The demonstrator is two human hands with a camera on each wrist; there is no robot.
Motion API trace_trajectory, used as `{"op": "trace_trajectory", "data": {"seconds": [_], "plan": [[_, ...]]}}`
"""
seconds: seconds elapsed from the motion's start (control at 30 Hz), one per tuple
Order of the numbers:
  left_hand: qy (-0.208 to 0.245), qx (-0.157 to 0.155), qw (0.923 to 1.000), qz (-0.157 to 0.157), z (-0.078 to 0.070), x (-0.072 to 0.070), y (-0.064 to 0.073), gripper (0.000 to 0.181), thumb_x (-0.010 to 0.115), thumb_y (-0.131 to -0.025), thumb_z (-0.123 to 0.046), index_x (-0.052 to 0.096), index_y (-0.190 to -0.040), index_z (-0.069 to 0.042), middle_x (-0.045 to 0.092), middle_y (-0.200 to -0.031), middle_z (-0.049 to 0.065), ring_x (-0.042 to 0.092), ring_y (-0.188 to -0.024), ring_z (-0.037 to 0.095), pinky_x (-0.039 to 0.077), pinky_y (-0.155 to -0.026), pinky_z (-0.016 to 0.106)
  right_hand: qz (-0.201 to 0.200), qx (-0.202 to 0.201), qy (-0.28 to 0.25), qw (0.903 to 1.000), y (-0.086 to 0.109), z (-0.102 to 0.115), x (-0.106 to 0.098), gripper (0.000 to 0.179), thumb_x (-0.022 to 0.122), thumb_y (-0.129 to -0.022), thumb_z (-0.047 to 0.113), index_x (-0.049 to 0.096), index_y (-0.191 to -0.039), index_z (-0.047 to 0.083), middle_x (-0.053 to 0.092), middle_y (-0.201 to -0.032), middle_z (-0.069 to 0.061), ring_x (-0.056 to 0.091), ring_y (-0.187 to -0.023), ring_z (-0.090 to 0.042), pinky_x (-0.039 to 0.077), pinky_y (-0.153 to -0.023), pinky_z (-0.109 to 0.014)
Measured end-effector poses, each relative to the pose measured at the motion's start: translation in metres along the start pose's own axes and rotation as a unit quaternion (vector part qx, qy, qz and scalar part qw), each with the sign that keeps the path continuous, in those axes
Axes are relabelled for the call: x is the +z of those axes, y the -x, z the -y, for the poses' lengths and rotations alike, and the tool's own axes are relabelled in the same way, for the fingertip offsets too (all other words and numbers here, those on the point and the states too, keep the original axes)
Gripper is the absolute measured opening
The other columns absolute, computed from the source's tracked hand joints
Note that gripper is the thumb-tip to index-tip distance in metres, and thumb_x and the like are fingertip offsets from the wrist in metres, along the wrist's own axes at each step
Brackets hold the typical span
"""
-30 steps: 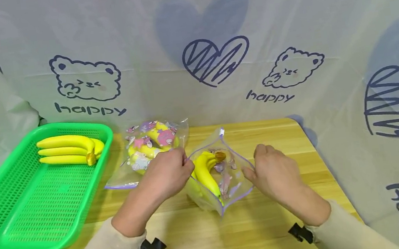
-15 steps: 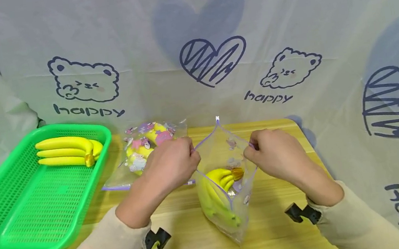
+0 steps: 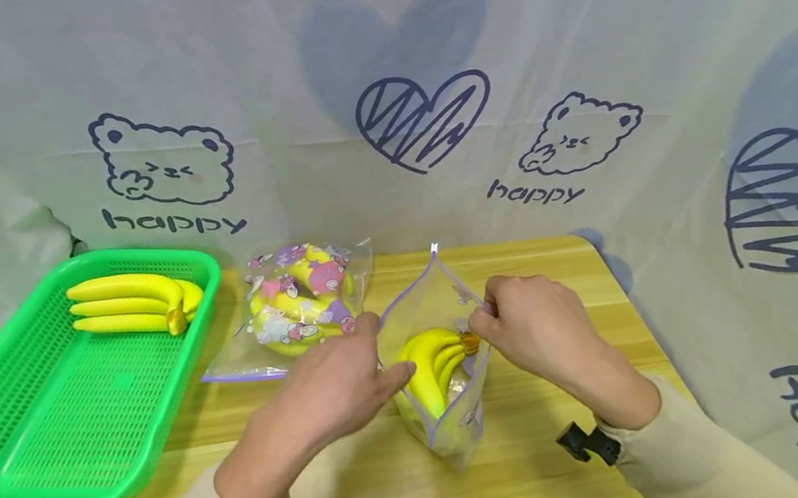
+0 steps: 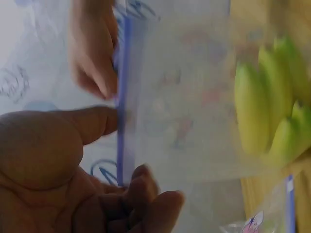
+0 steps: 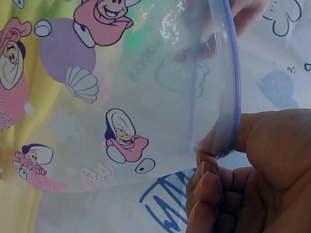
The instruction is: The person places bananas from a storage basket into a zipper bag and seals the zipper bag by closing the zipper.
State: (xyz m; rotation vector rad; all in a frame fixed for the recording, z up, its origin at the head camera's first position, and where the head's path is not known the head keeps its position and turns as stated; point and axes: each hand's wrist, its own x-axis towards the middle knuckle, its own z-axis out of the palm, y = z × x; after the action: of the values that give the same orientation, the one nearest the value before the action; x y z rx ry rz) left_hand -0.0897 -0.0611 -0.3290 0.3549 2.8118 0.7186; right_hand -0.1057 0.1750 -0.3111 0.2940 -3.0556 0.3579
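Note:
A clear zip bag (image 3: 461, 430) with a purple seal and pink cartoon prints stands between the hands, its mouth spread wide. Inside lies a bunch of bananas (image 3: 429, 363), brown stem end to the right. My right hand (image 3: 541, 323) pinches the bag's right rim between thumb and curled fingers. At the left rim is my left hand (image 3: 337, 387), its thumb stretched out over the mouth and apart from the fingers. In the left wrist view that thumb (image 4: 99, 121) meets the purple seal (image 4: 122, 97), with the loosely bent fingers (image 4: 146, 194) below.
Behind my left hand lies another printed zip bag (image 3: 232, 359) with bananas inside. A green basket (image 3: 69, 444) on the left holds a banana bunch (image 3: 125, 298) at its far end. A printed cloth (image 3: 315, 184) hangs behind the wooden table (image 3: 550, 477).
The bag was raised and drawn nearer, then lowered somewhat. My left hand has moved down and left, its thumb coming away from the fingers. My right hand keeps its pinch.

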Motion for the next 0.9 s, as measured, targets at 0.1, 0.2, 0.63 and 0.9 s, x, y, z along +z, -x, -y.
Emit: {"op": "trace_trajectory", "data": {"seconds": [0.1, 0.2, 0.63, 0.9], "plan": [[0.033, 0.020, 0.9983, 0.043, -0.007, 0.005, 0.013, 0.092, 0.074, -0.096, -0.034, 0.023, -0.162, 0.003, 0.075, -0.092, 0.012, 0.072, -0.080, 0.025, 0.059, -0.073, 0.045, -0.006, 0.007, 0.000, 1.0000, 0.000, 0.001, 0.000, 0.022, 0.063, -0.090, 0.024, 0.057, -0.070, 0.017, 0.052, -0.060, 0.001, 0.050, -0.054, -0.020, 0.037, -0.050, -0.035], [0.077, 0.040, 0.9957, 0.033, -0.012, 0.003, 0.014, 0.094, 0.072, -0.091, -0.017, 0.016, -0.164, 0.001, 0.066, -0.072, 0.004, 0.058, -0.057, 0.018, 0.047, -0.053, 0.036, -0.011, 0.010, 0.003, 0.9999, 0.000, 0.000, 0.000, 0.024, 0.061, -0.090, 0.023, 0.054, -0.069, 0.017, 0.049, -0.059, 0.001, 0.048, -0.053, -0.020, 0.035, -0.049, -0.034], [-0.091, 0.029, 0.9911, -0.093, 0.002, -0.019, 0.000, 0.043, 0.070, -0.089, -0.020, 0.062, -0.127, -0.001, 0.069, -0.090, 0.013, 0.063, -0.070, 0.031, 0.049, -0.052, 0.043, -0.032, -0.017, 0.024, 0.9990, -0.003, 0.002, -0.005, 0.017, 0.060, -0.087, 0.015, 0.054, -0.071, 0.015, 0.048, -0.060, 0.001, 0.046, -0.052, -0.018, 0.034, -0.048, -0.033], [-0.165, 0.089, 0.9394, -0.287, 0.018, -0.007, -0.010, 0.013, 0.063, -0.080, -0.001, 0.053, -0.072, -0.004, 0.051, -0.066, 0.010, 0.052, -0.059, 0.031, 0.044, -0.045, 0.041, -0.171, -0.127, 0.128, 0.9686, 0.004, 0.005, 0.007, 0.026, 0.063, -0.081, 0.010, 0.045, -0.062, 0.015, 0.044, -0.063, -0.001, 0.049, -0.060, -0.026, 0.040, -0.066, -0.045]]}}
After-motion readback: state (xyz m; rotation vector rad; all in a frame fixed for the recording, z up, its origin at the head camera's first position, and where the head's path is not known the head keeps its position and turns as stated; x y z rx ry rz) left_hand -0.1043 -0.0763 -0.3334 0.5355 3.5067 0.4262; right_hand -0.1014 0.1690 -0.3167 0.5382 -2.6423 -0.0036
